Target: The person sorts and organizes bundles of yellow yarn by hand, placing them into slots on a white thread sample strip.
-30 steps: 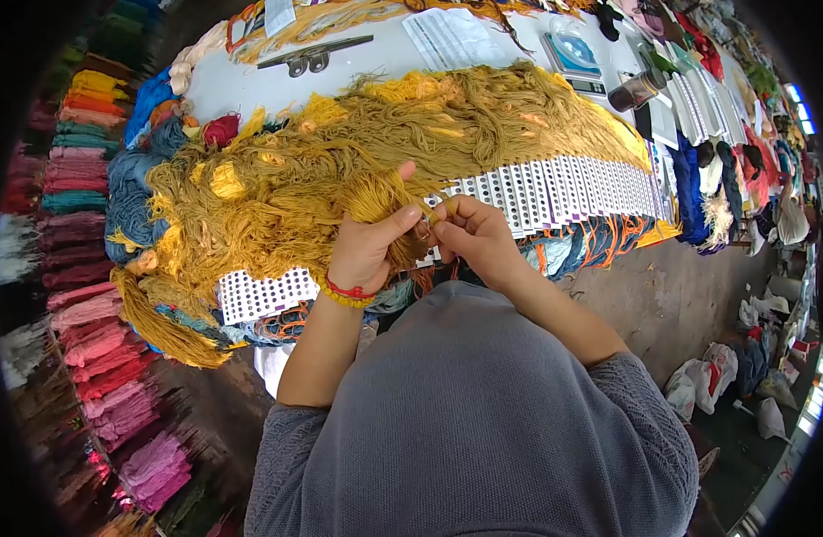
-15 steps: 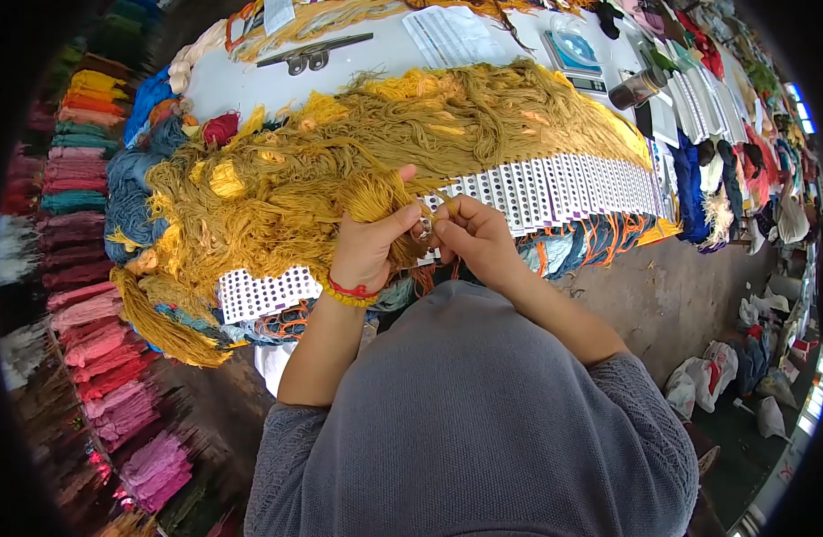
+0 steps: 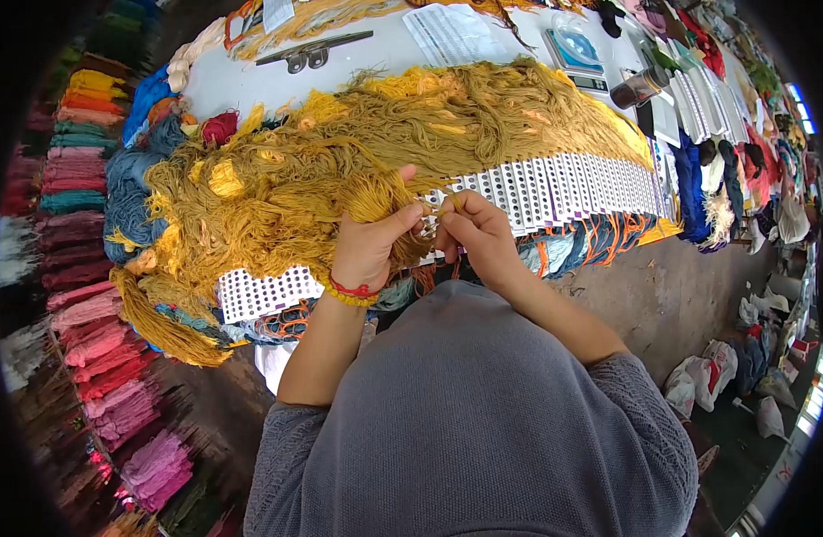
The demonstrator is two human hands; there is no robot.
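My left hand (image 3: 373, 243), with a red and yellow bracelet at its wrist, is wrapped round a bundle of golden-olive yarn (image 3: 374, 199). Close on its right, the fingers of my right hand (image 3: 479, 234) are pinched on a thin strand of the yarn. Under and behind both hands spreads a large heap of olive and yellow yarn (image 3: 286, 179). White cards with rows of dark holes (image 3: 555, 188) run along the heap's near edge, with yarn threaded through some of them.
On the table (image 3: 224, 85) beyond the heap are a black metal clip (image 3: 315, 51), printed sheets (image 3: 452, 36), a scale (image 3: 574, 54) and a dark jar (image 3: 639, 88). Coloured skeins (image 3: 80, 197) hang at the left. Bags (image 3: 702, 376) lie on the floor at the right.
The fingers of my right hand have shifted slightly up and are pinched closer together. My left hand has hardly moved.
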